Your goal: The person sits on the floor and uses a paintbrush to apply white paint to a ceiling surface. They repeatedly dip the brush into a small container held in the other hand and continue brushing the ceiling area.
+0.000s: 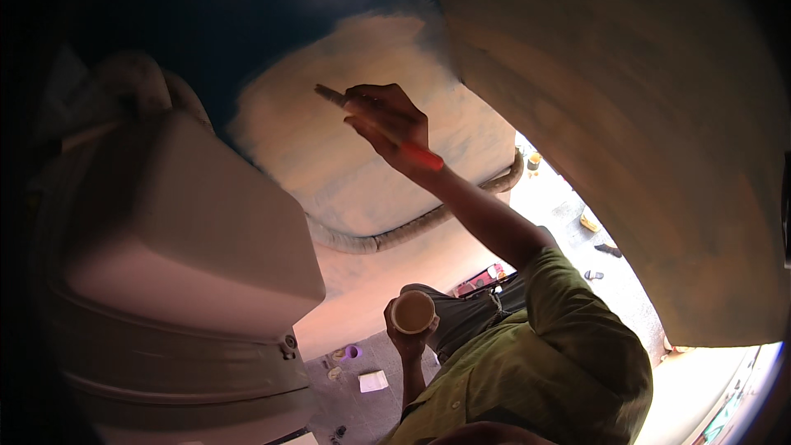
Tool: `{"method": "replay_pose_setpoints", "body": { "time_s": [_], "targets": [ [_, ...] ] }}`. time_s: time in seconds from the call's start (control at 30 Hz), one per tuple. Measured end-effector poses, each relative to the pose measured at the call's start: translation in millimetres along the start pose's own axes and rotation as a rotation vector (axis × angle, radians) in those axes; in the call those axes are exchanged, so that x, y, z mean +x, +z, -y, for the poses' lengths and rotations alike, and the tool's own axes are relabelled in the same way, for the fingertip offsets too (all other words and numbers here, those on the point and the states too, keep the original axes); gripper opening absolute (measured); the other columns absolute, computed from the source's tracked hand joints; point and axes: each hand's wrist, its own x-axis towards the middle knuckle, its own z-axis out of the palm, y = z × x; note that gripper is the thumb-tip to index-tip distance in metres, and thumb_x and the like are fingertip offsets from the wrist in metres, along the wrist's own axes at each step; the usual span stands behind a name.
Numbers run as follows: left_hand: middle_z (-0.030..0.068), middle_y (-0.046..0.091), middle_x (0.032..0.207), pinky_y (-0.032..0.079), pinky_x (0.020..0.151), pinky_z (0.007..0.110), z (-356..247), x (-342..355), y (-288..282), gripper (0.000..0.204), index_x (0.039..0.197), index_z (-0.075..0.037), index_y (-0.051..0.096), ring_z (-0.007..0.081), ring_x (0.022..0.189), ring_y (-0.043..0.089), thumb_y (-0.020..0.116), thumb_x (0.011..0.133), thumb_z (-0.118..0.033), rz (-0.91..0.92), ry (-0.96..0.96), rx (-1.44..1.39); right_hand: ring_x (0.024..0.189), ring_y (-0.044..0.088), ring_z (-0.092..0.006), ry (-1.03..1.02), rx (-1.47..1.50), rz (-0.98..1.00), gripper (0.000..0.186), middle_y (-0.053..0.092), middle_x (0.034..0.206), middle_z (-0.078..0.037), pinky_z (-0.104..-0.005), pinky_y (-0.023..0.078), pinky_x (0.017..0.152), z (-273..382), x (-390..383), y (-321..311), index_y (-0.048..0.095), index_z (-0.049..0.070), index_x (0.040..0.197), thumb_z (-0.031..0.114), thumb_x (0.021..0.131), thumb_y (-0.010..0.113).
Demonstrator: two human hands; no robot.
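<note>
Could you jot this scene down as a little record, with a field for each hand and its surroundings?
Right hand: raised, holding a red-handled brush
Brush contact: cannot tell
Left hand: lower, holding a cup
Surface: pale patch beside dark blue area
Below the patch: curved pipe
Left side: pale boxy unit
Floor: white flat item
</note>
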Motion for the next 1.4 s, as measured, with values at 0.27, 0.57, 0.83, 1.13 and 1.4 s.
{"method": "replay_pose_setpoints", "body": {
  "time_s": [0.27, 0.57, 0.83, 1.13, 1.4],
  "targets": [
    [0.0117, 0.061, 0.123, 0.051, 0.099, 0.041, -6.8, -9.7, -2.8, 0.089, 0.132, -0.003, 0.050, 0.0254, 0.114, 0.061, 0.096, 0.057, -0.014, 0.050, 0.011, 0.053, 0.086, 0.070, -0.0207, 0.226, 0.058, -0.441, 0.037, 0.066, 0.111, -0.011, -0.0318, 0.059, 0.072, 9.1, 16.1, 54.2, 0.072, 0.002, 0.116, 0.004, 0.080, 0.083],
    [0.0112, 0.061, 0.122, 0.052, 0.096, 0.042, -1.0, -21.7, -12.3, 0.090, 0.132, -0.004, 0.051, 0.0262, 0.111, 0.062, 0.098, 0.057, -0.020, 0.069, 0.057, 0.093, 0.075, 0.063, -0.0166, 0.240, -0.032, -0.684, 0.023, 0.062, 0.091, -0.007, -0.0282, 0.052, 0.064, -45.6, 22.3, 39.1, 0.077, 0.008, 0.109, 0.005, 0.086, 0.080],
    [0.0123, 0.062, 0.122, 0.052, 0.097, 0.040, -7.0, -18.5, -5.9, 0.090, 0.133, -0.003, 0.050, 0.0256, 0.111, 0.063, 0.098, 0.058, -0.019, 0.057, 0.046, 0.036, 0.077, 0.065, -0.0139, 0.188, -0.104, -0.669, 0.021, 0.067, 0.086, -0.006, -0.0281, 0.052, 0.069, -24.5, 31.7, 2.5, 0.066, 0.000, 0.095, 0.003, 0.083, 0.083],
    [0.0117, 0.062, 0.121, 0.053, 0.097, 0.040, -16.4, -10.9, 1.8, 0.090, 0.132, -0.003, 0.050, 0.0253, 0.110, 0.063, 0.098, 0.058, -0.020, 0.067, 0.028, 0.027, 0.081, 0.066, -0.0257, 0.239, -0.109, -0.512, 0.015, 0.067, 0.088, -0.011, -0.0362, 0.052, 0.070, -53.9, 36.9, 15.1, 0.075, 0.006, 0.101, 0.013, 0.088, 0.078],
    [0.0131, 0.063, 0.121, 0.053, 0.096, 0.041, -2.3, -6.9, 4.6, 0.090, 0.133, -0.002, 0.049, 0.0262, 0.110, 0.064, 0.098, 0.059, -0.019, 0.106, 0.032, 0.074, 0.069, 0.062, -0.0183, -0.009, -0.234, -0.448, 0.025, 0.063, 0.080, -0.007, -0.0313, 0.051, 0.056, -0.4, 36.3, 2.8, 0.076, 0.007, 0.108, 0.006, 0.083, 0.079]
  ]
}}
